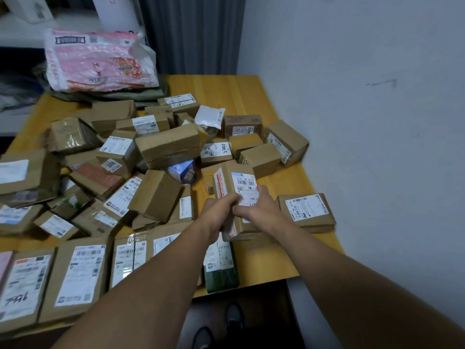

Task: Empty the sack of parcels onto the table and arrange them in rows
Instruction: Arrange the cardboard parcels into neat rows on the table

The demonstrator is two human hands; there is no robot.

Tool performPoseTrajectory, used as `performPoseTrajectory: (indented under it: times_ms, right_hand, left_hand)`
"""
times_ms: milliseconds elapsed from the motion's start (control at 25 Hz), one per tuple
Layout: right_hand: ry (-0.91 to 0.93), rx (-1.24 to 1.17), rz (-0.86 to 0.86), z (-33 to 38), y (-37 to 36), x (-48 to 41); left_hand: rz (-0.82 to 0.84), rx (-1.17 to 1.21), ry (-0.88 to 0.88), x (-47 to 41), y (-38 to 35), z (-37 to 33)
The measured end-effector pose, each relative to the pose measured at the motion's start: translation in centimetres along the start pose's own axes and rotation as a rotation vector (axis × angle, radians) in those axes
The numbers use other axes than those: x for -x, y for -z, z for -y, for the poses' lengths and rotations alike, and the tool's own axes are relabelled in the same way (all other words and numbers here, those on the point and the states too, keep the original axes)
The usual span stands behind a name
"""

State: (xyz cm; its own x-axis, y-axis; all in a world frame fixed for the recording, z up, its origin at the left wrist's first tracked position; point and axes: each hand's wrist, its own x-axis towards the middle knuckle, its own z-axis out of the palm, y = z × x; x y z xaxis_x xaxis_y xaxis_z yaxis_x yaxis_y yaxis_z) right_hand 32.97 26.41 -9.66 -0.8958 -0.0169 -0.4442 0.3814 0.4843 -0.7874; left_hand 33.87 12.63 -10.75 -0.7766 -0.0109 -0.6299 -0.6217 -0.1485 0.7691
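Both my hands hold one brown cardboard parcel (234, 182) with a white label and red print, tilted above the table's front right. My left hand (219, 212) grips its left edge and my right hand (256, 207) grips its lower right side. A loose heap of several brown parcels (161, 147) covers the middle of the wooden table (251, 96). Along the front edge several flat parcels (80, 273) lie side by side in a row. A single labelled parcel (307, 210) lies flat at the right edge. The pink and white sack (100, 59) lies at the back left.
A white wall (364, 122) runs close along the table's right side and a grey curtain (191, 34) hangs behind. A green packet (221, 273) lies at the front edge. My shoes (234, 316) show on the floor below. Bare wood shows at the back right and front right.
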Motion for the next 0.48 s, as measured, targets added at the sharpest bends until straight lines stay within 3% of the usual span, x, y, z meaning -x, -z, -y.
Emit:
performPoseTrajectory:
  times_ms: [120,200,320,480]
  right_hand:
    - [-0.076,0.146,-0.034,-0.4,-0.3,0.7]
    - [-0.147,0.244,-0.082,-1.5,-0.5,1.1]
    - [-0.264,0.340,-0.107,-4.3,-1.1,1.5]
    - [-0.300,0.365,-0.068,-7.2,-2.6,1.2]
  left_hand:
    - [0.026,-0.024,0.028,0.5,0.5,0.9]
    - [-0.043,-0.101,0.044,0.0,1.1,1.6]
    - [-0.171,-0.371,0.030,-0.7,2.3,3.1]
    - [-0.100,-0.667,-0.019,-1.9,2.4,5.5]
